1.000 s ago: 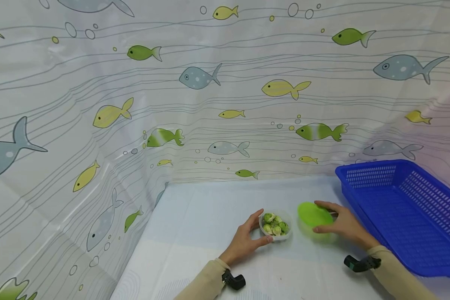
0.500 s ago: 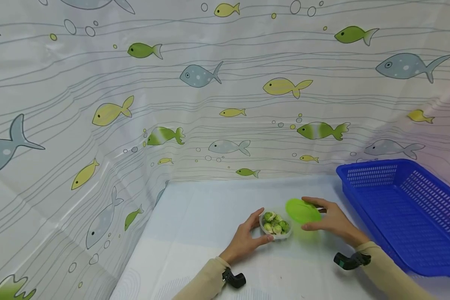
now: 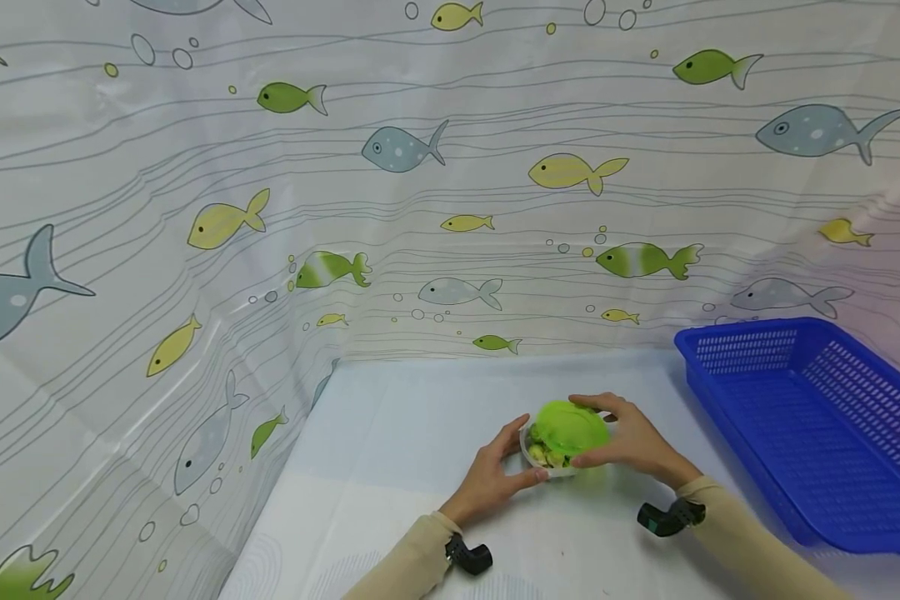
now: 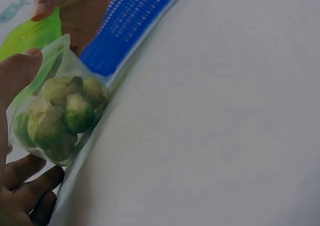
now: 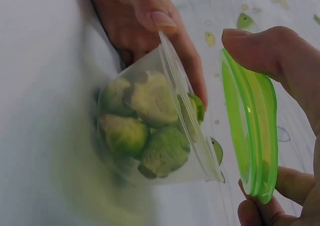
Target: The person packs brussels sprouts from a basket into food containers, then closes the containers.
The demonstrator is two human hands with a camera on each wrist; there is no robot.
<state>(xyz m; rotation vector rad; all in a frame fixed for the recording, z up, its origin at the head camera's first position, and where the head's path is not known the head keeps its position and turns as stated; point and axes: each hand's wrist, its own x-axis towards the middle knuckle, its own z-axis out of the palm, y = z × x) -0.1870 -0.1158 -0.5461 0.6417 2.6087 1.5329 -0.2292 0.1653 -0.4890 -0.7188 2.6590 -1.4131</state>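
A clear plastic tub (image 5: 125,171) full of Brussels sprouts (image 5: 162,151) stands on the white-covered table. My left hand (image 3: 490,475) grips the tub from the left, with its thumb at the near rim and the fingers round the far side. Over the tub, my right hand (image 3: 628,437) holds a bright green lid (image 3: 570,427) by its edges, thumb on one side and fingers on the other. In the right wrist view a gap shows between lid and rim. From the head, the lid hides much of the sprouts; a few show at the near left.
A blue perforated plastic basket (image 3: 817,417) stands to the right of my right arm. Behind the table (image 3: 405,417) hangs a sheet printed with fish. Each wrist wears a black camera mount.
My right hand has carried the green lid leftward from beside the tub to above it. The left hand and the tub have stayed in place.
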